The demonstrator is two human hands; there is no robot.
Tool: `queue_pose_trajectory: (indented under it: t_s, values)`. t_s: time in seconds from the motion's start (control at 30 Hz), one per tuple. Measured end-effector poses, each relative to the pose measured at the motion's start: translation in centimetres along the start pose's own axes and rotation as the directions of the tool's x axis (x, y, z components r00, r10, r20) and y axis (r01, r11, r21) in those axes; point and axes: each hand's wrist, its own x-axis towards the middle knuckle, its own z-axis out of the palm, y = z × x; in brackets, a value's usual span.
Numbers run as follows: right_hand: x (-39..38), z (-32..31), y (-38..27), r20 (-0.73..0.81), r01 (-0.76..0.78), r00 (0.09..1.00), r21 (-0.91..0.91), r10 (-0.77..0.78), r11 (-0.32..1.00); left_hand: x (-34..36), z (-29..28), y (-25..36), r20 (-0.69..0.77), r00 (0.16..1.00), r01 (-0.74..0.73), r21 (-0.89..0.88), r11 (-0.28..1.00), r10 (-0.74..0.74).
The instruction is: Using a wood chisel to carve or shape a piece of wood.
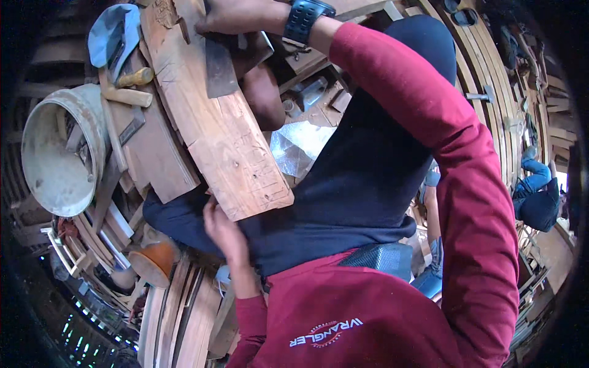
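A thick wooden beam (224, 147) slants across my lap, with a notch cut near its far end and pencil-like marks near its close end. My left hand (225, 230) grips the left edge of that close end, its fingertips partly hidden by the wood. At the far part of the beam, my right hand (236, 15) is closed over a tool with a wide, flat grey metal blade (219, 70). The blade lies against the top face of the wood. The tool's grip is hidden by my hand, so its exact kind cannot be made out.
Left of the beam stand a white bucket (64, 153), a wooden-handled tool (129, 96) and a light-blue cap (113, 37). An orange cup (153, 264) sits by stacked boards (178, 313). A hammer (481, 96) lies on long planks at right; another person (537, 193) is beyond.
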Motion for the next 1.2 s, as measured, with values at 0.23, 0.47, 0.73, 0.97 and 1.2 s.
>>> queue_pose_trajectory:
  t_s: [0.23,0.47,0.73,0.97,1.2]
  values:
    - [0.2,0.0,-1.1,0.055,0.079,0.995,-0.028,-0.077,0.996,-4.9,0.1,6.3,0.966,0.194,0.404,0.079,0.912,-0.17]
    - [-0.6,-1.0,0.8,0.024,-0.049,0.998,-0.093,0.051,0.994,-1.5,-1.4,2.8,0.774,0.543,0.311,0.174,0.934,-0.325]
    - [0.3,-0.4,-1.3,0.054,0.034,0.998,-0.034,-0.032,0.999,-2.1,-15.0,-4.6,-0.323,0.92,0.077,0.708,0.702,0.224]
    - [-1.3,-1.3,-3.3,0.087,-0.068,0.993,-0.076,0.074,0.995,-5.9,-0.8,1.6,0.685,0.724,-0.557,0.65,0.516,-0.083]
    - [-0.2,-2.0,-2.0,0.058,0.063,0.997,-0.17,-0.053,0.983,1.0,-20.5,-6.9,-0.636,0.66,0.356,0.733,0.58,0.4]
